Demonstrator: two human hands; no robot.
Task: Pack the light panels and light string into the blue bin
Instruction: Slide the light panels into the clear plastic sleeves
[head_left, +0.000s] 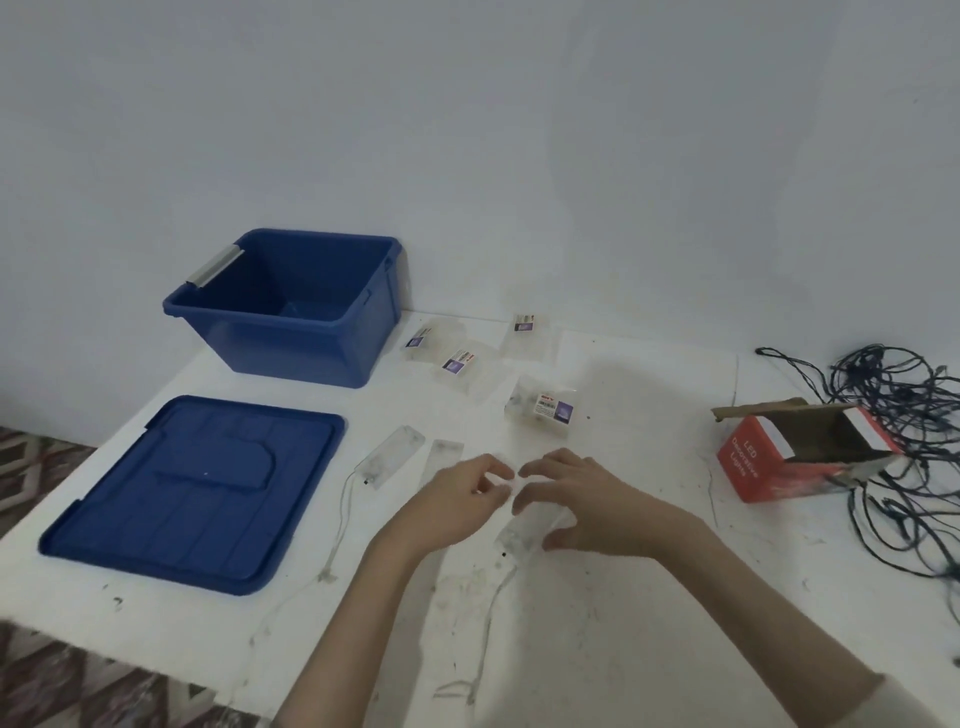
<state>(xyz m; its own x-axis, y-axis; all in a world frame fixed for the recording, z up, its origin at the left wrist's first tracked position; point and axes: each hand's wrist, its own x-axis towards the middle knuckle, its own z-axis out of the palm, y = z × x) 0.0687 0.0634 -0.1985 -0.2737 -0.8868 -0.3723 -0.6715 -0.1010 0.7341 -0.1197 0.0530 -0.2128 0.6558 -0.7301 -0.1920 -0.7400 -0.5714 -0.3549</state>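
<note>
The blue bin (291, 332) stands open at the table's back left, nothing visible inside. A clear light panel (519, 535) lies on the table between my hands, a thin wire trailing toward me. My left hand (457, 499) pinches its far end. My right hand (582, 504) grips its right side with curled fingers. Another clear panel (387, 452) with a wire and a clear strip (441, 457) lie just left. Several bagged panels (540, 408) sit behind. The dark light string (893, 447) lies tangled at the far right.
The blue lid (197, 488) lies flat at the front left of the white table (623, 623). A red LED lights box (800, 452) lies open on its side at the right. A patterned floor shows past the table's left edge.
</note>
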